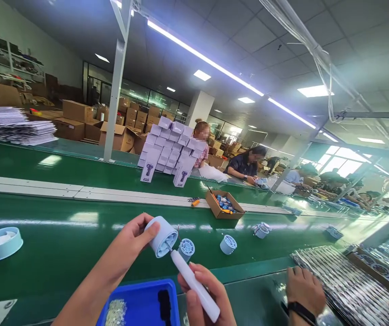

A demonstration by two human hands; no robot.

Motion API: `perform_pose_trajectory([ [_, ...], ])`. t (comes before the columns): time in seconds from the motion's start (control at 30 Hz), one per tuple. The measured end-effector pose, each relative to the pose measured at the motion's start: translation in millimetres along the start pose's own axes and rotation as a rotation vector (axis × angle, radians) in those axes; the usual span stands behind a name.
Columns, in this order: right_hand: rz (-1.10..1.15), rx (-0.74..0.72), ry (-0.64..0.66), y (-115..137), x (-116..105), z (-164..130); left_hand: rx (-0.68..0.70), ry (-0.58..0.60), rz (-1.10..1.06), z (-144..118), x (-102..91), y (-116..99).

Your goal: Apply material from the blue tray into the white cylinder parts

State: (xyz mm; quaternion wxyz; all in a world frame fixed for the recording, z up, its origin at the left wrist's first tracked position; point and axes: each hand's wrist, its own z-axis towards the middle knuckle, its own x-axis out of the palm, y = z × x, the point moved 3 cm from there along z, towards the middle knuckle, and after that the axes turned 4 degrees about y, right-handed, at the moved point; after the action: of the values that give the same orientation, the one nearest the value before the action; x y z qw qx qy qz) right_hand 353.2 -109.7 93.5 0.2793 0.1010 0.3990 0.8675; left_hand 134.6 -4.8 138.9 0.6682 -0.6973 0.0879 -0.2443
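Note:
My left hand (136,235) grips a light-blue round fan housing (163,233), its ribbed open face tilted down and to the right. In my right hand (208,294) is a screwdriver (194,283) with a thick white handle. Its thin metal shaft reaches into the centre of the housing; the very tip is hidden. Just behind, a similar light-blue part (186,248) stands on the green belt. Below my hands sits a blue tray (140,292), holding small clear pieces (116,312) at left and a black patch at right.
More light-blue parts (228,244) dot the green conveyor (89,253), with a larger ring (1,244) at left. A cardboard box (223,210) of small parts stands beyond. Another person's hand (305,290) rests at right, near stacked metallic pieces (347,280). White cartons (167,147) and co-workers line the far side.

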Motion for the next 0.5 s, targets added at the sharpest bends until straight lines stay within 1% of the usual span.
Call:
perform_pose_trajectory([
  [0.07,-0.032,-0.013,-0.039,-22,-50,42,0.002,0.004,0.023,-1,0.2,-1],
  [0.1,-0.107,-0.044,0.034,-33,-70,61,0.003,0.006,0.031,-2,0.4,-1],
  [0.13,-0.184,-0.068,0.074,-44,-85,77,0.002,0.011,0.039,-3,0.5,0],
  [0.17,-0.229,-0.078,0.078,-55,-96,88,0.000,0.013,0.047,-3,0.4,0],
  [0.2,-0.238,-0.057,0.130,-64,-101,95,-0.001,0.011,0.055,-3,0.2,1],
  [0.27,-0.194,-0.018,0.181,-75,-98,96,-0.011,0.005,0.072,-2,-0.8,3],
  [0.33,-0.175,0.014,0.177,-78,-87,89,-0.029,0.013,0.086,1,-1.0,7],
  [0.43,-0.222,0.012,0.132,-73,-69,81,-0.053,0.047,0.120,7,1.8,12],
  [0.47,-0.240,0.006,0.119,-70,-65,80,-0.049,0.037,0.132,8,2.9,13],
  [0.5,-0.255,0.000,0.106,-67,-60,79,-0.034,0.001,0.139,9,3.7,14],
])
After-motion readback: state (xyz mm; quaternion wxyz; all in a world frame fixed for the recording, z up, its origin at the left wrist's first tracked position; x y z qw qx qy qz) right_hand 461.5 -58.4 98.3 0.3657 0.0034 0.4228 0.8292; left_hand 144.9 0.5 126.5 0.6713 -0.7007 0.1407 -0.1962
